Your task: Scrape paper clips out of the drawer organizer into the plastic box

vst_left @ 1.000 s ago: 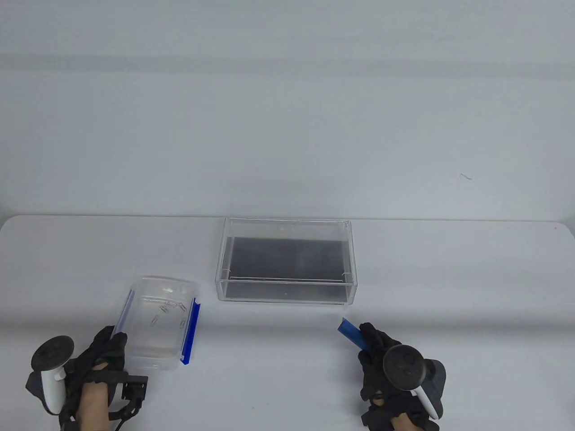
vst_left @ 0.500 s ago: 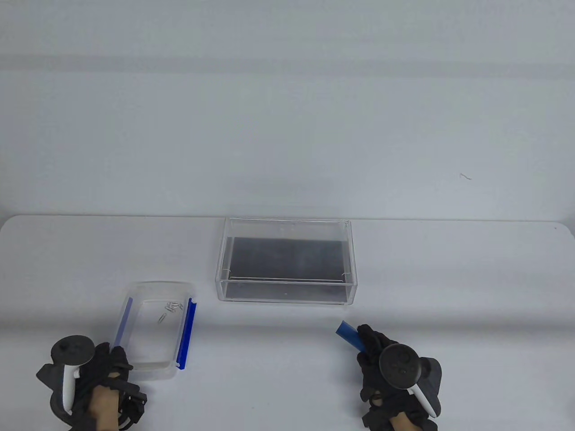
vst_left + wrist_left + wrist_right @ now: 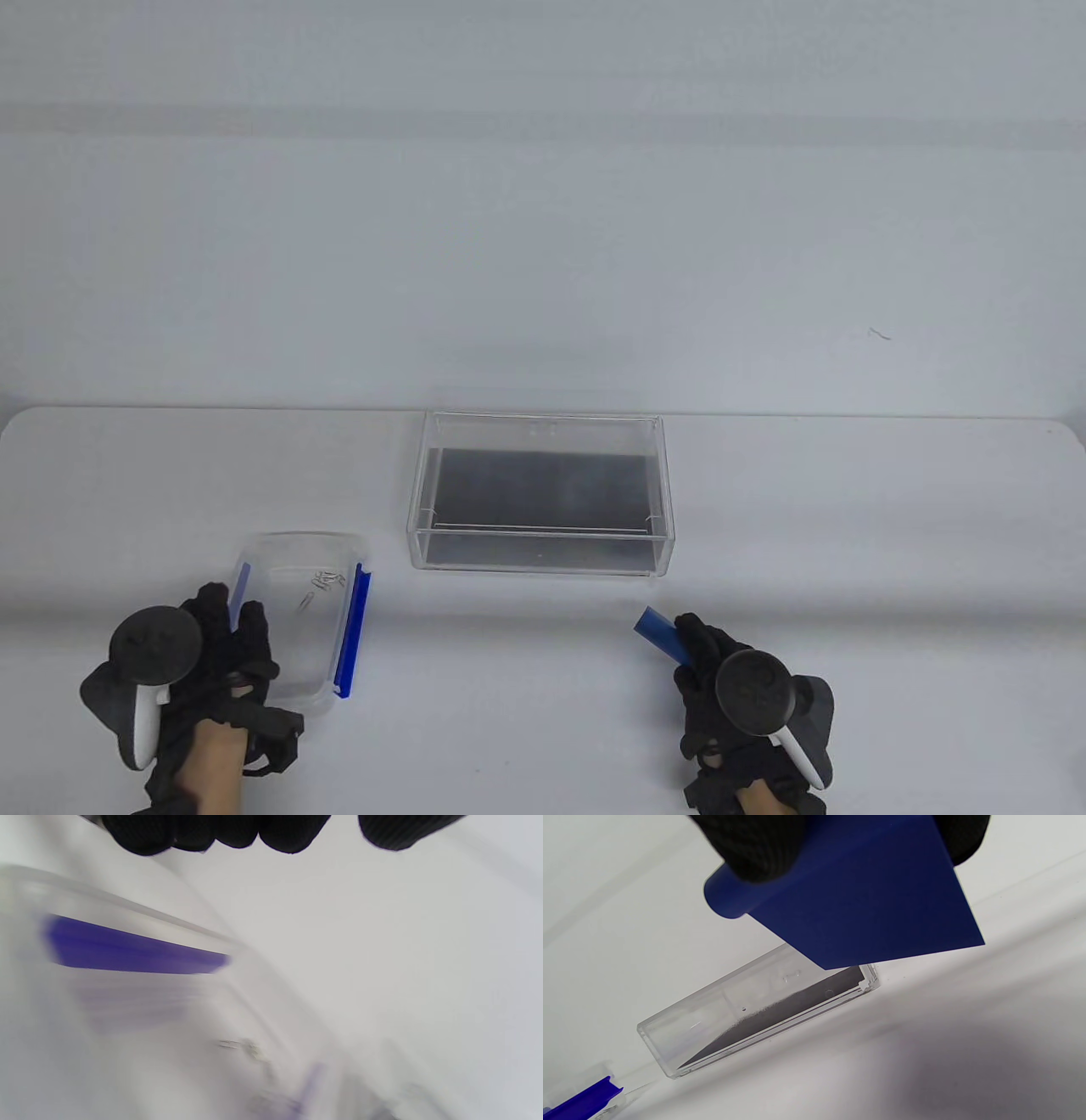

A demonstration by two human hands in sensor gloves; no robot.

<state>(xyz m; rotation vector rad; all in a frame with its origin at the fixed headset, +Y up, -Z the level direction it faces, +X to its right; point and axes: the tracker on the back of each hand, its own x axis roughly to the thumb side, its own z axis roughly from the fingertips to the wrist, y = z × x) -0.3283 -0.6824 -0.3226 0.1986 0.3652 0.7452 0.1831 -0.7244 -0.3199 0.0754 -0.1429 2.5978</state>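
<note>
At frame centre the drawer organizer (image 3: 540,492) is seen emptied, while paper clips (image 3: 321,586) are already contained in the lower-left plastic box (image 3: 293,615), covered by the left hand (image 3: 216,662), grip undeterminable; a blue scraper (image 3: 662,635) is gripped by the right hand (image 3: 730,688).

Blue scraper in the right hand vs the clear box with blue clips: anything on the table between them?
Nothing: in the table view, only bare white table lies between the scraper and the clip box; the drawer organizer sits farther back.

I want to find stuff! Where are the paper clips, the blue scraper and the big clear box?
paper clips (image 3: 321,586), table view, middle of the pile
blue scraper (image 3: 865,904), right wrist view, flat blade
big clear box (image 3: 543,564), table view, front wall
</note>
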